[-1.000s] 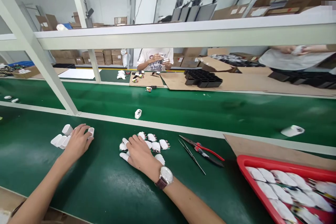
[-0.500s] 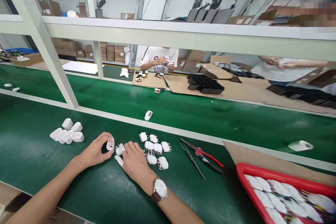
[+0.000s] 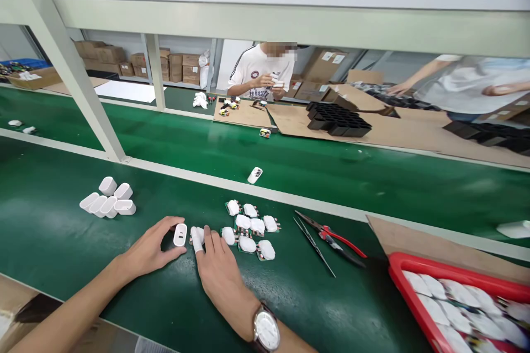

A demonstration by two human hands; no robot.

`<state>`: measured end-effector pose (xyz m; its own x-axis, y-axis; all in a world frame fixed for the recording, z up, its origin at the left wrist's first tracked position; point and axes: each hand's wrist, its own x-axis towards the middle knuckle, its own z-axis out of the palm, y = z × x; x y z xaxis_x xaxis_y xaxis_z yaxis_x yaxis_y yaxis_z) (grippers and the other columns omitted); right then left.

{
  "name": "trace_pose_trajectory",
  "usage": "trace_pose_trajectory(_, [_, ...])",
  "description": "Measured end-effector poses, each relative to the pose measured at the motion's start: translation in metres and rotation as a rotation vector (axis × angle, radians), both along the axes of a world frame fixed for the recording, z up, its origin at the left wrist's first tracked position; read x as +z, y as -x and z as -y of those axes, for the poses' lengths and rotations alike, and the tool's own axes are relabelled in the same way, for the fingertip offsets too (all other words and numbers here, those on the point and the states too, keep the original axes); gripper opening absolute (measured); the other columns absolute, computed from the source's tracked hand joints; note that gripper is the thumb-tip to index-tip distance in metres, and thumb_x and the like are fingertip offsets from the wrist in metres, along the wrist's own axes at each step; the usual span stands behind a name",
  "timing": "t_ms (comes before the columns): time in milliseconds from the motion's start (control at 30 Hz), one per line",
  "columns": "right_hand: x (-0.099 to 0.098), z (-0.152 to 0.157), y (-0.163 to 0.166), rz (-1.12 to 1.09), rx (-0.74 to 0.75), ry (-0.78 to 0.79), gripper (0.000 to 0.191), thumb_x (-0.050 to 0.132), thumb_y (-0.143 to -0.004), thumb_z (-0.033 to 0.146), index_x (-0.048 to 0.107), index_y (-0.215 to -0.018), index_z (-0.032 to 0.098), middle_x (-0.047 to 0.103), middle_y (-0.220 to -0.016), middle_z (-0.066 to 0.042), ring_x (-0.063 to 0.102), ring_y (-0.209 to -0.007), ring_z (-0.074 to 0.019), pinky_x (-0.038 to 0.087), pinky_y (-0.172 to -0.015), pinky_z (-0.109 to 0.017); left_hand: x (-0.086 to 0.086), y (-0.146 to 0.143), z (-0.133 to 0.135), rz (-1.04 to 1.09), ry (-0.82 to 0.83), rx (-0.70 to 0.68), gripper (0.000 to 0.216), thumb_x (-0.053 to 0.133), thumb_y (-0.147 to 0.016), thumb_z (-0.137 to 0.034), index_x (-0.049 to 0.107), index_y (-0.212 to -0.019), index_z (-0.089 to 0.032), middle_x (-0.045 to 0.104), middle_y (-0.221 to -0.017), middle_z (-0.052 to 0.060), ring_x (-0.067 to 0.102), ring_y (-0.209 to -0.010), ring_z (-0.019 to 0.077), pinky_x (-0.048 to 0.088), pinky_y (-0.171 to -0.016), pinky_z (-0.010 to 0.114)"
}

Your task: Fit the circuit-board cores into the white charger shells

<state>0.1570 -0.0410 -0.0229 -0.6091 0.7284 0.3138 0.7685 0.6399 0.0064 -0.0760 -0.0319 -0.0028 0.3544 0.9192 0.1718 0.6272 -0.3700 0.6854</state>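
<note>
My left hand [image 3: 155, 248] is closed around a white charger housing [image 3: 180, 235], thumb and fingers at its sides. The housing's end with two port slots faces up. Just to the right, my right hand [image 3: 217, 267] reaches down with its fingers closed on a small circuit board with a white pad [image 3: 194, 235], mostly hidden under them. White covers sit on some of its fingertips. Right of that hand lies a group of similar padded circuit boards [image 3: 247, 244]. Several empty white housings [image 3: 108, 207] stand clustered at the left.
Tweezers [image 3: 314, 247] and red-handled pliers [image 3: 331, 237] lie to the right. A red tray [image 3: 408, 300] of padded boards fills the right corner. Beyond a pale rail, a green belt [image 3: 199, 146] carries a white charger [image 3: 255, 175]. Two people work across it.
My view has tilted downward. The housing in my left hand has turned so its slotted end shows more fully. My right hand stays at the board. The person at far right has spread their hands apart.
</note>
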Motion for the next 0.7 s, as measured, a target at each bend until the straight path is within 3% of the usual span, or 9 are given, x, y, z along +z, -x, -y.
trace_pose_trajectory(233, [0.019, -0.014, -0.018, -0.192, 0.113, -0.029, 0.046, 0.058, -0.091, 0.006, 0.055, -0.136, 0.005, 0.069, -0.118, -0.02, 0.061, -0.098, -0.0305, 0.058, -0.086, -0.047, 0.0, 0.003, 0.001, 0.013, 0.013, -0.018, 0.072, 0.077, -0.093, -0.036, 0.041, -0.155, -0.031, 0.063, -0.145, 0.01, 0.067, -0.129, 0.0294, 0.058, -0.109, 0.047])
trace_pose_trajectory(333, [0.033, -0.016, -0.024, -0.439, 0.143, -0.028, 0.037, 0.055, -0.098, 0.008, 0.053, -0.134, 0.013, 0.068, -0.117, -0.015, 0.061, -0.101, -0.0282, 0.059, -0.085, -0.045, 0.001, 0.001, 0.002, 0.026, -0.023, -0.022, 0.071, 0.076, -0.094, -0.032, 0.042, -0.156, -0.031, 0.063, -0.149, 0.009, 0.064, -0.135, 0.0294, 0.056, -0.113, 0.046])
trace_pose_trajectory(433, [0.043, -0.012, -0.025, -0.58, 0.224, -0.03, 0.04, 0.059, -0.097, 0.007, 0.054, -0.136, 0.016, 0.066, -0.122, -0.015, 0.061, -0.107, -0.0282, 0.058, -0.087, -0.046, 0.001, -0.004, 0.003, 0.031, -0.079, -0.03, 0.067, 0.073, -0.096, -0.029, 0.041, -0.155, -0.032, 0.067, -0.144, 0.006, 0.066, -0.132, 0.0265, 0.056, -0.112, 0.045])
trace_pose_trajectory(700, [0.035, -0.008, -0.028, -0.519, 0.28, -0.038, 0.049, 0.061, -0.097, 0.004, 0.05, -0.145, 0.011, 0.065, -0.131, -0.018, 0.06, -0.116, -0.0316, 0.058, -0.096, -0.052, 0.0, -0.009, 0.005, 0.002, -0.18, -0.113, 0.068, 0.068, -0.1, -0.024, 0.035, -0.159, -0.031, 0.066, -0.142, 0.01, 0.062, -0.132, 0.0276, 0.053, -0.113, 0.049])
